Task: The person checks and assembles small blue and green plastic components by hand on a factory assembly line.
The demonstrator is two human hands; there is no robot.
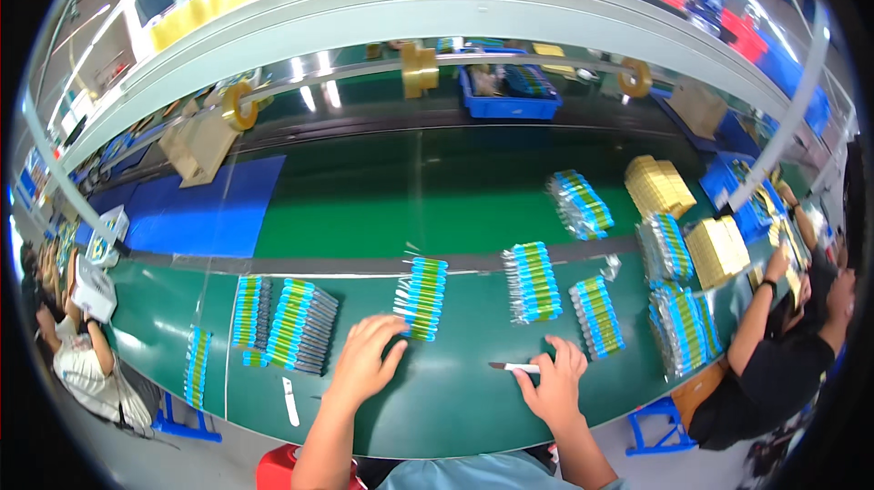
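My right hand (553,382) is closed round the white handle of a small knife (522,368), whose dark blade points left over the green table. My left hand (367,358) is open, palm down, its fingertips at the lower left edge of a bundle of slim blue-and-green banded packs (426,299). Whether they touch it is hard to tell. A similar bundle (533,282) lies beyond my right hand, with another bundle (598,317) to its right. Left of my left hand are a wide bundle with grey ends (302,324) and a smaller bundle (247,311).
A second white-handled tool (291,402) lies near the table's front edge. More packs (678,331) and yellow stacks (717,251) stand at right, beside a person in black (765,372). Behind the table runs a green conveyor (364,208); a blue bin (512,104) sits farther back.
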